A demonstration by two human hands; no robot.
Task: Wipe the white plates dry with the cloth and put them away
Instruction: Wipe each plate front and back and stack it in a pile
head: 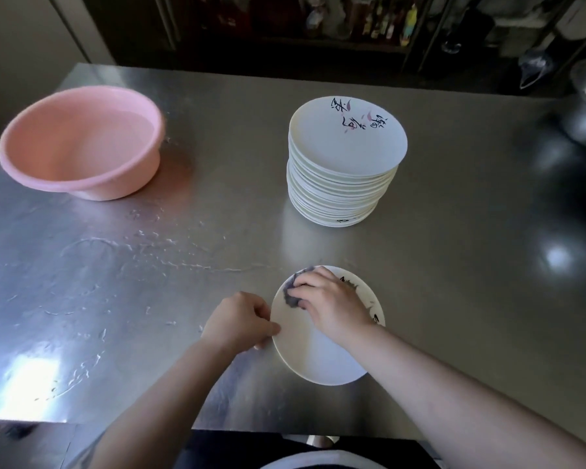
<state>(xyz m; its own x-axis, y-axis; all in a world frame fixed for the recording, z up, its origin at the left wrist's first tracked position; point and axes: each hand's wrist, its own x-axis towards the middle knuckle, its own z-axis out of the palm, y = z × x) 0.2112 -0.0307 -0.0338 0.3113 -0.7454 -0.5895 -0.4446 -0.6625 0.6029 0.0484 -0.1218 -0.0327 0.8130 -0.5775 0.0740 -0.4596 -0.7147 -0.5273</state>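
In the head view, a white plate (318, 353) is held near the front edge of the steel tabletop (454, 265), a little right of the middle. The left hand (241, 319) pinches its left rim, with the thumb on the upper face. The right hand (329, 302) is curled around a bunched grey cloth (293, 292) and presses it on the far part of the plate. So the wiping of this plate is in progress.

Farther back, toward the middle of the tabletop, stands a tall stack of plates (345, 164). I cannot tell from here whether these are already dry or still waiting. A pink basin (82, 143) with some water stands at the back left corner, and water drops lie on the metal between the basin and the hands. No plate is seen put away, so I judge much work remains.
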